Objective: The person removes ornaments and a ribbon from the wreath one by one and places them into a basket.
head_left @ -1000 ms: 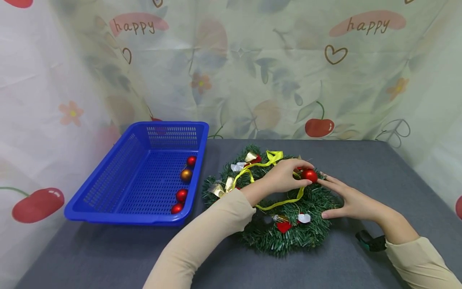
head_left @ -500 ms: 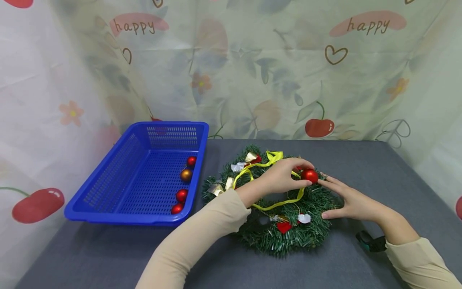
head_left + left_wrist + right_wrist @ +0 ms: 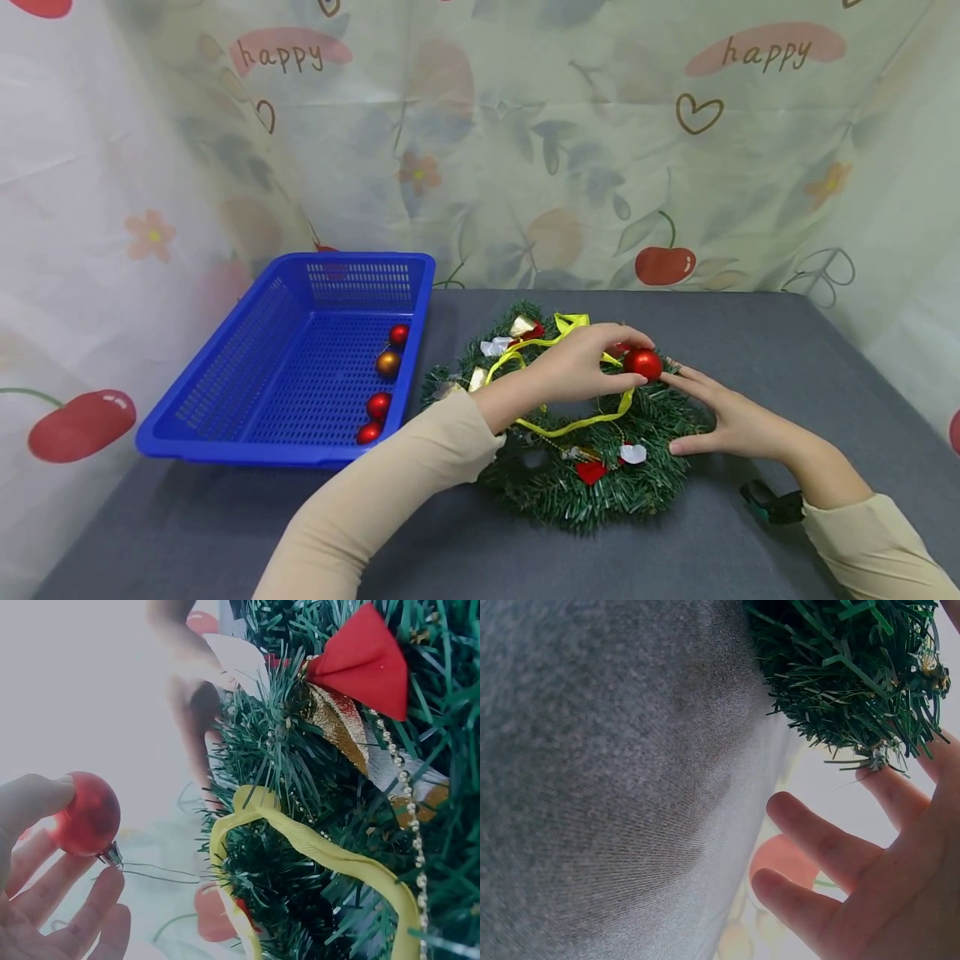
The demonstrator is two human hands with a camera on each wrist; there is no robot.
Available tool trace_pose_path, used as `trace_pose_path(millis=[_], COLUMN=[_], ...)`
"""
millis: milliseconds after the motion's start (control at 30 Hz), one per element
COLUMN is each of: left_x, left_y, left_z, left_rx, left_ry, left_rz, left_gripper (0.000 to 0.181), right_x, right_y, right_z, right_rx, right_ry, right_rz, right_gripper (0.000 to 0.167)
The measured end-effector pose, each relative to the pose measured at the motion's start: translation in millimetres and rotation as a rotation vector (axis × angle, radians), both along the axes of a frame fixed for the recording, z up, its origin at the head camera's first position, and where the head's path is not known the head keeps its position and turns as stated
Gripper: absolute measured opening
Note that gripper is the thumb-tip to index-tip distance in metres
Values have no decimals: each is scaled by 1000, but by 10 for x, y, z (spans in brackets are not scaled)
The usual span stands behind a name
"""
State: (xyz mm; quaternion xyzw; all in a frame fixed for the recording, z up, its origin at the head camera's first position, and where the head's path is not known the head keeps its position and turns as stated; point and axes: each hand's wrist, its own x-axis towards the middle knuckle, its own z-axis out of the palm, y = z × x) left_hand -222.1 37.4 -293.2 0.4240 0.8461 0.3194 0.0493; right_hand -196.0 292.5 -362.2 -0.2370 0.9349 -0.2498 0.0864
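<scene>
"Happy" reads twice on our backdrop cloth (image 3: 480, 192); on the table (image 3: 750, 350) lies a wreath (image 3: 656, 421).
Our right hand (image 3: 731, 417), fingers spread apart, touches its outer edge; our left hand (image 3: 585, 362) extends across, thumb and fingers clamped on a red ball (image 3: 642, 365) at the wreath's right side, just beside our right fingertips, its wire loop (image 3: 161, 878) pointing toward the wreath.

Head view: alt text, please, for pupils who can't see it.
A person's left grip pinches a red ball over a decorated green wreath, the right grip at its edge; to the left, a blue basket holds four more balls.
</scene>
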Motion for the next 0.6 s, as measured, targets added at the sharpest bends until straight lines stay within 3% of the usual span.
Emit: trace_pose_path(millis=[233, 600], left_x=[41, 86], left_y=[-85, -276], left_z=[36, 127], left_rx=[-21, 13], left_ry=[46, 33], left_rz=[0, 25], left_gripper=[39, 40], right_x=[-1, -9], right_y=[-3, 2], right_z=[-7, -10], right_rx=[-19, -20], right_ry=[0, 0], right_rz=[8, 20], right_gripper=[89, 88])
